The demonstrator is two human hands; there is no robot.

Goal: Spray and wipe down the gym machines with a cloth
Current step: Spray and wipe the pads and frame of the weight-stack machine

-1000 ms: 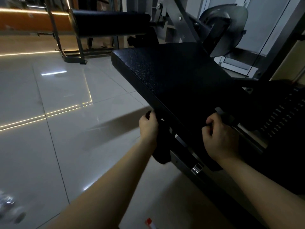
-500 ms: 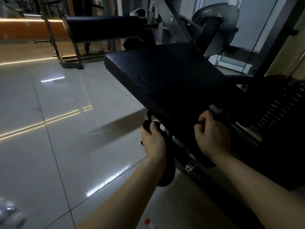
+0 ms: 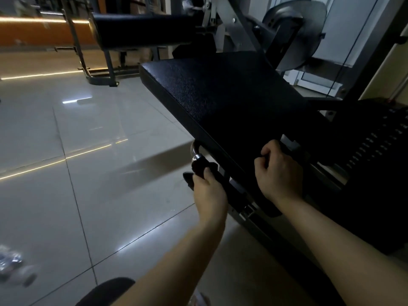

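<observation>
A black padded seat [image 3: 223, 102] of a gym machine slopes up and away in front of me. Under its left edge a chrome handle [image 3: 195, 151] curves down. My left hand [image 3: 209, 192] grips a dark cloth [image 3: 199, 170] wrapped round that handle's lower part. At the near edge of the pad my right hand [image 3: 279, 174] is curled round a dark grip [image 3: 266, 156] on the machine's right side; most of that grip is hidden by the fingers.
A black roller pad [image 3: 141, 29] on a steel frame stands beyond the seat. The weight stack [image 3: 375, 142] lies to the right. Glossy floor tiles [image 3: 88, 164] spread to the left, with a blurred clear object [image 3: 13, 268] at the bottom left.
My left hand has slid with the cloth down the handle toward me, uncovering the chrome bend above it. My right hand has kept its grip.
</observation>
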